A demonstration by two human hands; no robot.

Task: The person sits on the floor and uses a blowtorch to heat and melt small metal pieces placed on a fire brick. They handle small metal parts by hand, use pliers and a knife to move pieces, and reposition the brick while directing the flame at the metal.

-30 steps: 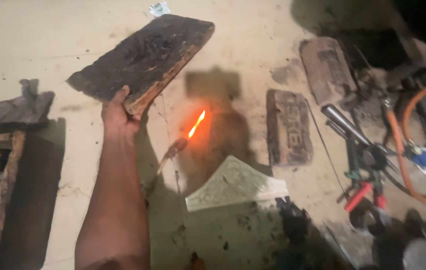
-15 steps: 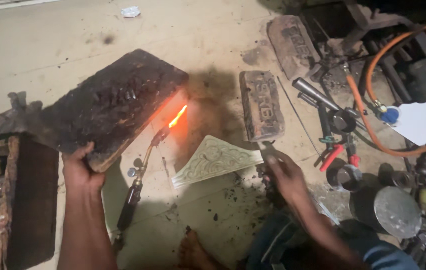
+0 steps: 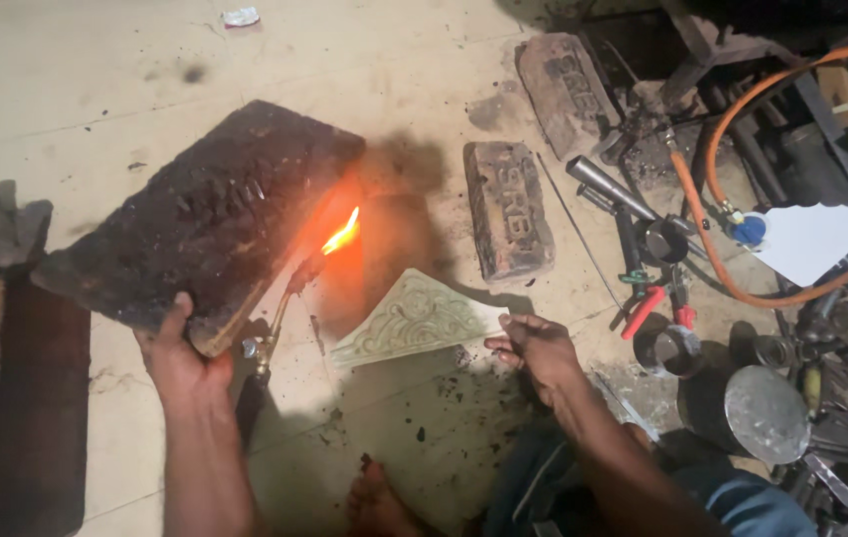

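Reader: Hands first, please. What does each one hold?

Legend: Nearest the camera, beside a bare foot (image 3: 374, 497), the left hand (image 3: 180, 358) is clasped around the near corner of a dark, charred slab (image 3: 205, 219), thumb on top. It holds the slab tilted above the floor (image 3: 95, 80). The right hand (image 3: 533, 348) has its fingers curled together, with the tips at the right corner of a pale embossed sheet (image 3: 414, 318). Whether they pinch the edge or only touch it cannot be told.

Reader: How far does the work appear to have got?

Legend: A gas torch (image 3: 270, 338) lies on the floor between the hands, lit. Its flame (image 3: 342, 234) burns just beside the slab's lower edge and points away from the sheet. The sheet lies flat on the floor, near the slab but apart from it. It shows no glow, so by appearance it has not yet been heated. The slab is lifted, not set down.

Reader: What surrounds it, and what obstructs?

Legend: Beyond the sheet lies a stamped brick (image 3: 508, 209), and a second brick (image 3: 563, 80) lies farther off. To the right are red-handled pliers (image 3: 648, 308), a metal can (image 3: 762, 413) and an orange hose (image 3: 702, 199) looping through the tool clutter. The burning torch, unattended beneath the raised slab, is the main hazard. The nearer brick crowds the sheet's far side.
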